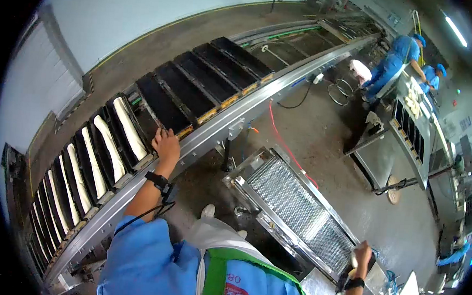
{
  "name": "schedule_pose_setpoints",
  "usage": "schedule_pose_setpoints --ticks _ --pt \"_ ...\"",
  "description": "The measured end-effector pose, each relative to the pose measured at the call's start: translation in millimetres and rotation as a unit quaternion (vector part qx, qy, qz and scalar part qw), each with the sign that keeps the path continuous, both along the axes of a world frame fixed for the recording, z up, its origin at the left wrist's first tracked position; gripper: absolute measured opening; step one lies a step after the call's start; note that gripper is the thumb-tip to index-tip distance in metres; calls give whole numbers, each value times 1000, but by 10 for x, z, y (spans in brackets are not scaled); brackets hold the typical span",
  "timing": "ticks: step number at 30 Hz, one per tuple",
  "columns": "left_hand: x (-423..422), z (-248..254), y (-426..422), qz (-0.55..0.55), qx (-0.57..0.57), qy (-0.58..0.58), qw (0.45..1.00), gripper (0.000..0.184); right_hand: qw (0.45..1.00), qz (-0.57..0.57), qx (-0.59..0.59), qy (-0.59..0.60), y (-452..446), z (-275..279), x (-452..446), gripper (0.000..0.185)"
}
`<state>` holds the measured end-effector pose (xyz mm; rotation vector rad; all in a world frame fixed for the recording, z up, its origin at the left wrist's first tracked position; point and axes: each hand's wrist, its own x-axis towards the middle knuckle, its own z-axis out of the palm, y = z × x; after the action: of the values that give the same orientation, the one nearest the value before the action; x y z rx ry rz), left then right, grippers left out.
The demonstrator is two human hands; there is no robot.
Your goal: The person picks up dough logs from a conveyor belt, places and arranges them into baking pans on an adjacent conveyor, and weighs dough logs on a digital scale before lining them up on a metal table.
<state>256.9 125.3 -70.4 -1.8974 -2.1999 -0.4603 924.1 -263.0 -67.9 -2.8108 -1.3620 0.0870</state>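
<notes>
My left hand (pixel 167 146) is at the near end of a black baking pan (pixel 165 105), its fingers hooked over the pan's edge. This pan holds no dough and sits on a metal rail conveyor (pixel 216 119). Just to its left, a pan carries a long white dough strip (pixel 129 129). Far to the right, my right hand (pixel 363 257) is at the lower end of a mesh belt conveyor (pixel 297 211). Its fingers are closed around a pale piece of dough (pixel 354 259), mostly hidden by the hand.
Several dough-filled pans (pixel 74 178) line the rail's left part; several dough-free black pans (pixel 227 66) stand farther along. A red hose (pixel 277 131) lies on the floor. At the right, two people in blue (pixel 395 57) work beside a metal table (pixel 397 157) with dough and pans.
</notes>
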Motion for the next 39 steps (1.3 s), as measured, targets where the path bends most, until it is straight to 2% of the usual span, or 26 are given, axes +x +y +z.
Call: schedule_pose_setpoints --ticks 2,4,5,7,8,9,12,15,16,17,18,19,20,22,23,25,26,28,30,31,33,35,36,37,38,39 --pt "109 33 -27 -9 -21 -13 1000 32 985 18 140 98 181 670 -153 20" --pt "235 138 -66 -6 -32 -31 999 34 915 -20 283 288 492 1479 -560 24" --pt "285 178 -79 -9 -41 -48 998 35 884 -24 309 350 746 1949 -921 27" --pt "334 189 -81 2 -56 -78 995 39 853 33 369 366 1044 2420 -1320 27" --pt "355 215 -83 2 -63 -140 988 41 838 72 405 358 1205 2589 -1555 28" --pt "366 231 -70 1 -70 -201 977 43 821 111 439 348 1370 2696 -1760 30" --pt "425 271 53 14 -94 -241 966 47 790 174 454 373 1866 2791 -2178 34" --pt "486 231 55 -8 -100 -226 969 49 737 229 430 469 2568 2667 -2784 33" --pt "540 244 40 -15 -110 -251 962 49 750 242 397 470 2802 2549 -2949 29" --pt "560 247 31 -22 -120 -276 953 49 738 261 379 493 3032 2442 -3208 28" --pt "550 33 111 -60 -69 -290 953 49 748 307 362 464 3269 2271 -3432 28" --pt "553 8 121 -58 -70 -291 952 49 784 355 304 409 3497 2002 -3611 37" --pt "562 -2 115 -82 -62 -294 950 49 755 414 293 416 3590 1750 -3795 53" --pt "612 112 86 -132 -21 -286 949 49 767 450 81 451 3629 1324 -4005 59" --pt "585 105 114 -133 -26 -284 949 49 728 503 0 466 3642 1238 -4001 53" --pt "549 52 178 -128 -13 -259 957 49 751 492 2 440 3507 1128 -3878 45" --pt "543 -9 211 -130 32 -242 961 48 756 483 3 443 3458 1117 -3748 45" --pt "584 188 225 -133 -2 -227 965 48 722 321 -32 612 3328 1115 -3366 39" --pt "654 284 254 -144 -10 -170 975 47 800 309 17 514 3104 924 -2935 34" --pt "676 364 303 -164 -27 -163 973 46 806 294 26 513 2965 839 -2726 34" --pt "792 536 510 -148 -47 -97 983 43 841 175 32 510 2669 668 -2428 32" --pt "736 695 684 -139 -87 -90 982 42 778 81 124 611 2288 354 -2280 30" --pt "679 415 929 -215 53 -59 973 44 831 95 97 539 2188 366 -2226 28" --pt "622 284 1198 -291 106 -44 950 47 847 55 119 515 2086 230 -2148 26" --pt "571 101 1446 -342 40 -21 939 56 848 4 133 514 1979 215 -2179 26" --pt "379 -208 1811 -384 -76 -84 916 62 840 -36 142 523 1926 187 -2244 26"
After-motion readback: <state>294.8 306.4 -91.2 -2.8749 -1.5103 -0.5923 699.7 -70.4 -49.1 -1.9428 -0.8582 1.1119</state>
